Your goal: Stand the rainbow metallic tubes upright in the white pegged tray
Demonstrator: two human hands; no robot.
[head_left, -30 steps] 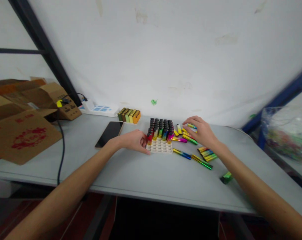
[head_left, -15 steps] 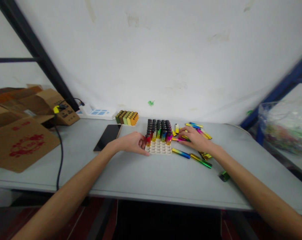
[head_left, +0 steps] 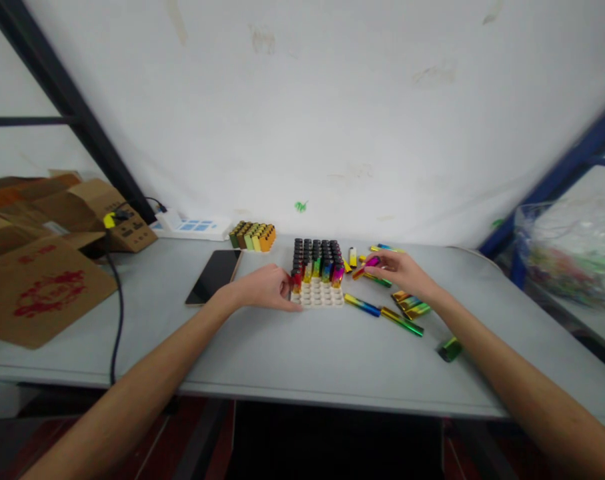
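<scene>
A white holed tray (head_left: 316,295) stands on the table; its back rows hold black-topped, shiny coloured lighters (head_left: 316,252), while its front holes show bare. At the tray's left front corner my left hand (head_left: 268,288) is closed on the edge, fingers curled by a red lighter (head_left: 296,280) and thumb along the front. To the right of the tray my right hand (head_left: 401,272) pinches a shiny pink-and-yellow lighter (head_left: 367,267), tilted, just above the table. Beneath and around that hand lie loose shiny pieces, among them a yellow-blue one (head_left: 362,305) and a yellow-green one (head_left: 402,322).
A block of yellow and green lighters (head_left: 253,237) stands at the back, near a power strip (head_left: 197,229). A phone (head_left: 215,277) lies left of my left hand. Cardboard boxes (head_left: 57,280) and a black cable (head_left: 118,313) fill the left; a plastic bag (head_left: 572,260) sits far right.
My right hand has picked up the pink-and-yellow lighter from the loose pieces and shifted slightly right, lifting it. My left hand stays at the tray.
</scene>
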